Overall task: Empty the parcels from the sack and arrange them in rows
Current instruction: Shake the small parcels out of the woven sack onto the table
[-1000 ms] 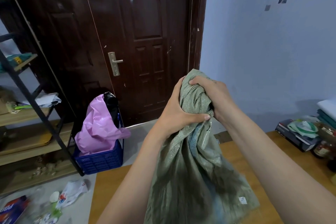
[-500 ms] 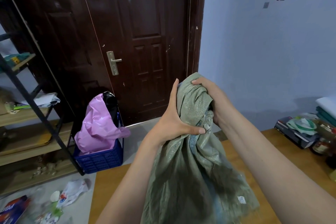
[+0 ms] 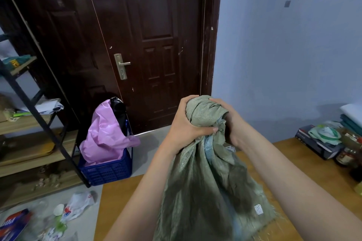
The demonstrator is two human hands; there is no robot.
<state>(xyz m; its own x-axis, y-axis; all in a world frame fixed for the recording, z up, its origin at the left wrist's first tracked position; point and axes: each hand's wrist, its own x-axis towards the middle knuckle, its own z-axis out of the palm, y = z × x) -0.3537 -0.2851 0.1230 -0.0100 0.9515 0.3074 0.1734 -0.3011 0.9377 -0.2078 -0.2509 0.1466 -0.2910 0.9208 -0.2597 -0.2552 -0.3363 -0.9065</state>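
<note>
Currently both my hands are wrapped around the bunched neck of the sack (image 3: 203, 182), held up above the wooden table (image 3: 121, 197). My left hand (image 3: 184, 125) grips the neck from the left side, fingers curled over the top of the wad and thumb pressed across the front of the fabric. My right hand (image 3: 231, 123) clamps the same wad from the right, fingers hooked over the top fold, palm side mostly hidden behind the cloth. Hands sit close together with the twisted fabric between them. Sack is olive-green woven material, hangs from the grip and spreads toward the near edge of the table; frayed hem at lower right, small white patch near that hem. A bluish layer shows through the folds below my thumb. Can't tell whether the lower end actually touches the tabletop, and no parcels are visible, contents hidden by the fabric. At the table's right edge: a dark box (image 3: 317, 145) with a green-and-white bag (image 3: 325, 133) on it, jars (image 3: 346, 156) beside. On the floor past the table's far-left corner: blue plastic crate (image 3: 105, 170) holding a pink bag (image 3: 105, 135), against the dark brown door (image 3: 148, 45). Metal-framed shelf (image 3: 29, 123) on the left, scattered wrappers (image 3: 76, 205) on the floor below it.
</note>
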